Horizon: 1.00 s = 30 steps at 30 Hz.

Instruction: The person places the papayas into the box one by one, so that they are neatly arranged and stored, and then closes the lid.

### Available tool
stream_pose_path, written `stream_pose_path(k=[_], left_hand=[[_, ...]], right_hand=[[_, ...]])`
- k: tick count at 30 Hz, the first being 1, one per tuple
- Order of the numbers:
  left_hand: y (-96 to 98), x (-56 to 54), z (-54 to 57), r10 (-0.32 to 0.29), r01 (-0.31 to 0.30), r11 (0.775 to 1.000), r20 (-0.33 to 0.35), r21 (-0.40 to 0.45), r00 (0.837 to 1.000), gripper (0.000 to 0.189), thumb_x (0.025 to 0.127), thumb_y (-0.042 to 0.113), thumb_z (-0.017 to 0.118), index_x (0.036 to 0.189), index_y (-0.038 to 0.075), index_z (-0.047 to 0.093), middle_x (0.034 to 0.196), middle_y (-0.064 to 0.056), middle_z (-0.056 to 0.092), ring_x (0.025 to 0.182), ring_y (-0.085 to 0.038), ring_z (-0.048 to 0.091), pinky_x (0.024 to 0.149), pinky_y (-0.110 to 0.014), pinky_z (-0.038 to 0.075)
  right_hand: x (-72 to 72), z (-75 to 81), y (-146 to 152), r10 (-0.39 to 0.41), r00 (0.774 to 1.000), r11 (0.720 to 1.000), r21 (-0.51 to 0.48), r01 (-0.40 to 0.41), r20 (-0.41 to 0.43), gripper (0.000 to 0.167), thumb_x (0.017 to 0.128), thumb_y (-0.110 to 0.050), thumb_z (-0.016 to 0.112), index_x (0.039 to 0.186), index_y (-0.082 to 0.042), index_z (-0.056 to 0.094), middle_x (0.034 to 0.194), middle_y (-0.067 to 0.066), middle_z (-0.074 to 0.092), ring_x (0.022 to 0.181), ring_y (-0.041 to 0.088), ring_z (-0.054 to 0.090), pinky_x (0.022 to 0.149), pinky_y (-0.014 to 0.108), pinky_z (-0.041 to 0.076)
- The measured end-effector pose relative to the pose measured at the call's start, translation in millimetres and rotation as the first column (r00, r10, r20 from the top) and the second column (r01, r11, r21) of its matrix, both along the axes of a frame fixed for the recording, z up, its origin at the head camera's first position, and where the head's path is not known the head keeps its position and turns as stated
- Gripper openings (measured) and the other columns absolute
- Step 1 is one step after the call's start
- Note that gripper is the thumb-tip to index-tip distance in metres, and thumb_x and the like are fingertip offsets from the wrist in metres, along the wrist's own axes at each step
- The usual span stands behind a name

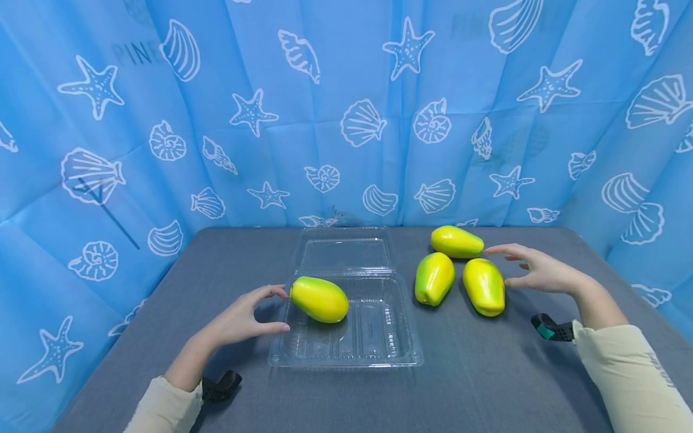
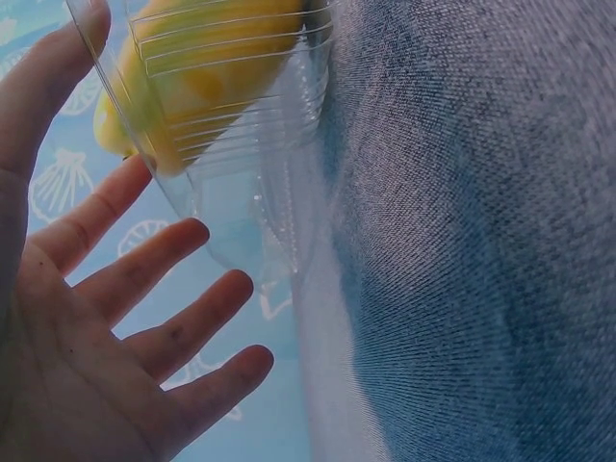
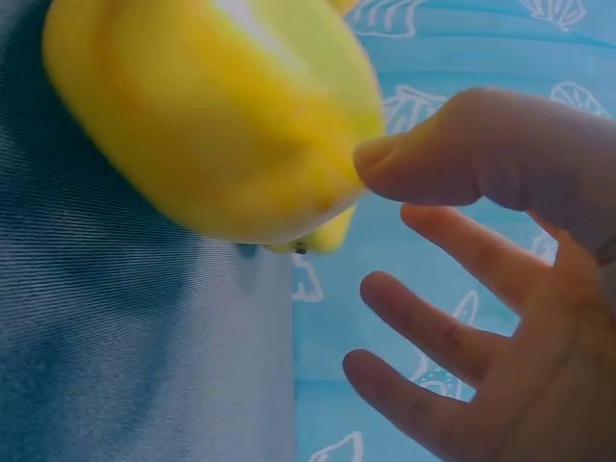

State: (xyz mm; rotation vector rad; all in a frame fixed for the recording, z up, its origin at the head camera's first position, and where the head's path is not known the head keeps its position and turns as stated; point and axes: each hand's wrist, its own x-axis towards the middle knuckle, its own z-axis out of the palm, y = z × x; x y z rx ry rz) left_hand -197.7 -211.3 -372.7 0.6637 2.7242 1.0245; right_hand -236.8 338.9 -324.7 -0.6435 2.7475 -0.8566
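Note:
A yellow-green papaya [image 1: 319,299] lies in the left part of a clear plastic clamshell container [image 1: 373,355], whose lid [image 1: 346,255] is folded back. My left hand [image 1: 240,319] is at the container's left side, thumb and fingers spread; in the left wrist view the papaya [image 2: 207,82] shows through the clear wall. My right hand [image 1: 547,272] is beside the nearest papaya [image 1: 484,287] of a group, fingers extended. Its thumb [image 3: 404,173] overlaps that papaya's edge in the right wrist view; whether it touches, I cannot tell. Neither hand grips anything.
Two more papayas lie to the right of the container, one at the back [image 1: 457,242] and one nearer it [image 1: 435,278]. A grey cloth covers the table [image 1: 346,403]. Behind it hangs a blue curtain [image 1: 325,78] with white shell prints.

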Motion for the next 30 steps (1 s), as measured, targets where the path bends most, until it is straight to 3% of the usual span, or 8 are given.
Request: stream_pose_path(k=[15,19,25,30], left_hand=[[-0.3,-0.4,-0.4,0.002,-0.002,1.0,0.007,0.015,1.0,0.053,0.08,0.04,0.071,0.123,0.016,0.052,0.145,-0.013,0.042,0.131,-0.039,0.04,0.101,-0.065,0.033],[-0.5,-0.5,-0.8,0.001,-0.001,1.0,0.011,0.02,1.0,0.053,0.08,0.039,0.071,0.124,0.016,0.052,0.145,-0.013,0.042,0.132,-0.039,0.039,0.102,-0.065,0.033],[-1.1,-0.5,-1.2,0.0,-0.001,1.0,0.016,0.023,1.0,0.052,0.081,0.037,0.071,0.124,0.016,0.052,0.146,-0.013,0.041,0.132,-0.039,0.039,0.102,-0.064,0.033],[-1.4,-0.5,-1.4,-0.003,0.003,1.0,0.004,0.019,1.0,0.054,0.08,0.04,0.07,0.124,0.015,0.051,0.146,-0.013,0.042,0.131,-0.039,0.04,0.102,-0.064,0.034]], right_hand=[[-1.9,-14.0,-6,0.066,0.994,0.995,0.067,-0.072,0.082,0.078,0.073,0.004,0.065,0.143,-0.006,0.033,0.148,0.034,0.015,0.13,0.06,0.015,0.09,0.077,0.026],[-1.7,-16.9,-6,0.053,0.995,0.996,0.066,-0.058,0.082,0.08,0.073,0.001,0.069,0.143,-0.006,0.031,0.147,0.033,0.016,0.129,0.059,0.018,0.091,0.076,0.027],[-2.5,-19.6,-8,0.023,0.999,0.999,0.027,-0.024,0.034,0.084,0.069,-0.018,0.08,0.138,-0.003,0.033,0.142,0.031,0.029,0.127,0.054,0.026,0.092,0.074,0.027],[-4.3,-22.3,-10,0.017,1.0,0.999,0.039,-0.016,-0.025,0.085,0.066,-0.024,0.083,0.131,0.0,0.034,0.134,0.027,0.041,0.123,0.049,0.037,0.092,0.068,0.035]])
